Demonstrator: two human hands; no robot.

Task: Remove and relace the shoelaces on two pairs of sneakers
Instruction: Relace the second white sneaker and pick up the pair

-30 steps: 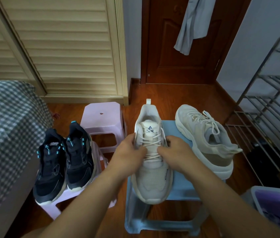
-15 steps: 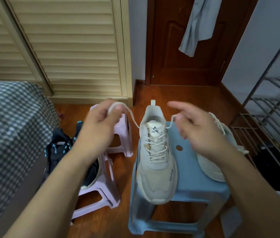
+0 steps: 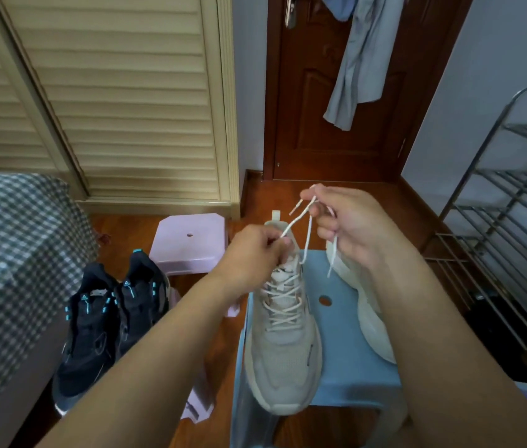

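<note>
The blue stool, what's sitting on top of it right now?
On the blue stool stands a beige sneaker, toe toward the camera, still laced. A second beige sneaker lies beside it, mostly hidden behind the right hand and forearm, so its laces cannot be seen.

No legible txt; small triangle logos on black sneakers [image 3: 110, 321], unreadable.

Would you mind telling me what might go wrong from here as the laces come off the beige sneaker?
The beige sneaker overhangs the blue stool's front edge; tugging could tip it off.
Both hands, left hand and right hand, pinch lace ends that cross, so they may knot.
The second beige sneaker sits at the stool's right edge, beside the right forearm, and might get knocked.
</note>
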